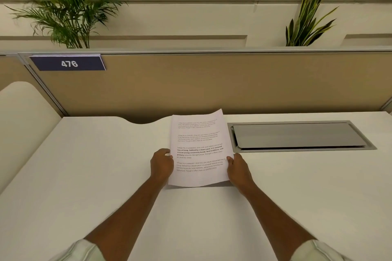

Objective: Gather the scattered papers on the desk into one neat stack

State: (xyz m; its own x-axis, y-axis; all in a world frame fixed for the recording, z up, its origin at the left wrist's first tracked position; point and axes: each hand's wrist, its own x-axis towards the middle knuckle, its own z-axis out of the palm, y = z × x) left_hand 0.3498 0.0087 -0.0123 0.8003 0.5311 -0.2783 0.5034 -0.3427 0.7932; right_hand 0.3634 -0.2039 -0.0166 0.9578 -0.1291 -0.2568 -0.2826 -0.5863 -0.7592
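Note:
A stack of white papers with printed text is held upright-tilted over the middle of the white desk, its lower edge resting near the desk surface. My left hand grips the stack's left edge. My right hand grips its right edge. The top corner of the papers curls slightly. No other loose sheets show on the desk.
A grey metal cable hatch is set into the desk right of the papers. A tan partition with a blue "476" sign runs along the back. Plants stand behind it. A curved side desk lies left.

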